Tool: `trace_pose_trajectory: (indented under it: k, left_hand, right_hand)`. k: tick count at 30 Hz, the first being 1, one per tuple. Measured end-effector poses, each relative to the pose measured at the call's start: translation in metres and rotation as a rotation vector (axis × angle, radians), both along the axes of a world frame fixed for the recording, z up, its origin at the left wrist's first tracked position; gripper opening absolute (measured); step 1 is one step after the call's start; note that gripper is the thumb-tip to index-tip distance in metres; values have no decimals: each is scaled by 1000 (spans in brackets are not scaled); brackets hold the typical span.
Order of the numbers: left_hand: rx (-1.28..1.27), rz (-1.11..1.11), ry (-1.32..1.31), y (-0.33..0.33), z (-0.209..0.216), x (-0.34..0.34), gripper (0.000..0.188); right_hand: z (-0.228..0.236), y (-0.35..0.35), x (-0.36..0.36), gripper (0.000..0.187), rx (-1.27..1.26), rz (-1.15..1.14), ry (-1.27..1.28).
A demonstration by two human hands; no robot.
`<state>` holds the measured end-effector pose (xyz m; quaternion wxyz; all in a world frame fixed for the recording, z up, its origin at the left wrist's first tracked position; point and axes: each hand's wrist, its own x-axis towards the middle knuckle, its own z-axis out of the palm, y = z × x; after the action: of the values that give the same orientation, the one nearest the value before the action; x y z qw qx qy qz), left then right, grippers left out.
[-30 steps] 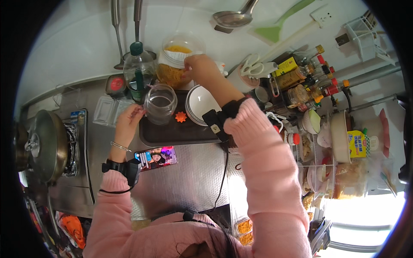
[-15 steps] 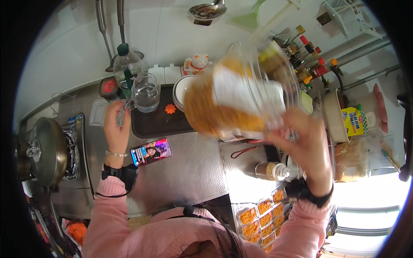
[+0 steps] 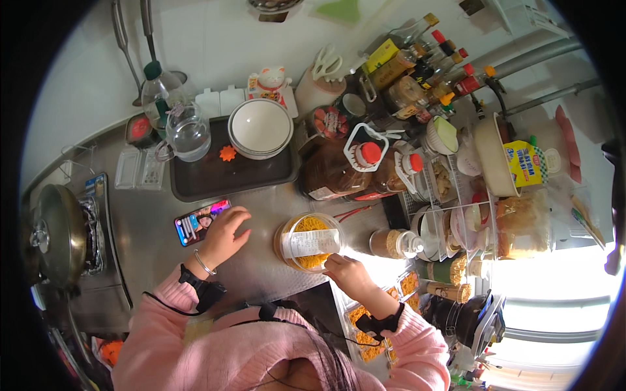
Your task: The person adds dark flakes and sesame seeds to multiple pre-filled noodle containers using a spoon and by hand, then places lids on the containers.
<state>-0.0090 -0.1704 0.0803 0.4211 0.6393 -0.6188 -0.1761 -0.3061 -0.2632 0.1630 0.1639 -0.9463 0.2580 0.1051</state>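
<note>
A round clear plastic tub (image 3: 282, 246) of orange-yellow shredded food stands on the metal counter in front of me. A white paper label (image 3: 305, 243) lies across its top. My right hand (image 3: 351, 276) pinches the tub's near right edge, thumb and fingers closed on it. Left of the tub, my left hand (image 3: 225, 238) hovers with curved fingers apart and nothing in them. Just beyond that hand lies a smartphone (image 3: 195, 223), its screen lit, partly covered by the fingers.
A dark tray (image 3: 228, 184) at the back carries stacked white bowls (image 3: 262, 127) and a glass jug (image 3: 188, 133). Large brown-liquid bottles (image 3: 332, 171) stand behind the tub, a capped jar (image 3: 391, 244) to its right. Filled small boxes (image 3: 365, 319) sit near my right forearm; a lidded pan (image 3: 60, 234) stands left.
My right hand has brought the tub down from the raised back right onto the counter. My left hand has left the glass jug's handle and come nearer, beside the phone.
</note>
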Motion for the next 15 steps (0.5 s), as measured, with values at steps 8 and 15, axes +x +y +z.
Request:
trace_pose_trajectory:
  k: [8, 15]
  left_hand:
    - [410, 308, -344, 75, -49, 70, 99]
    - [412, 278, -218, 93, -88, 94, 98]
  right_hand:
    - [101, -88, 60, 26, 62, -113, -297]
    - [63, -250, 186, 50, -226, -177, -138]
